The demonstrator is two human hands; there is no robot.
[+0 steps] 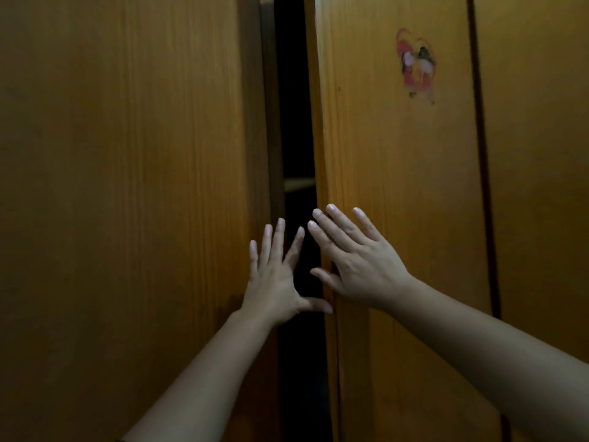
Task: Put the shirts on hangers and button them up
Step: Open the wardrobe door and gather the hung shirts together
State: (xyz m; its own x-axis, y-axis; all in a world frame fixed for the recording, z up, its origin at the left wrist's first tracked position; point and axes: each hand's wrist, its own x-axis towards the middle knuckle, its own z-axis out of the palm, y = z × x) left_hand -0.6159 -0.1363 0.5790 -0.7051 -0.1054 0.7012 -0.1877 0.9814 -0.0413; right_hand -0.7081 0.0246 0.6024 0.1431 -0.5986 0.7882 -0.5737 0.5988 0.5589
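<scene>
Two wooden wardrobe doors fill the head view. My left hand (275, 275) lies flat with spread fingers at the inner edge of the left door (127, 186). My right hand (353, 260) lies flat, fingers straight, against the inner edge of the right door (398, 186). A narrow dark gap (294, 122) stands between the two doors. No shirt or hanger shows; the wardrobe's inside is too dark to make out, apart from a pale shelf edge (298, 184).
A worn red sticker (416, 65) sits high on the right door. A further wooden panel (541, 186) stands at the far right behind a dark seam. The scene is dim.
</scene>
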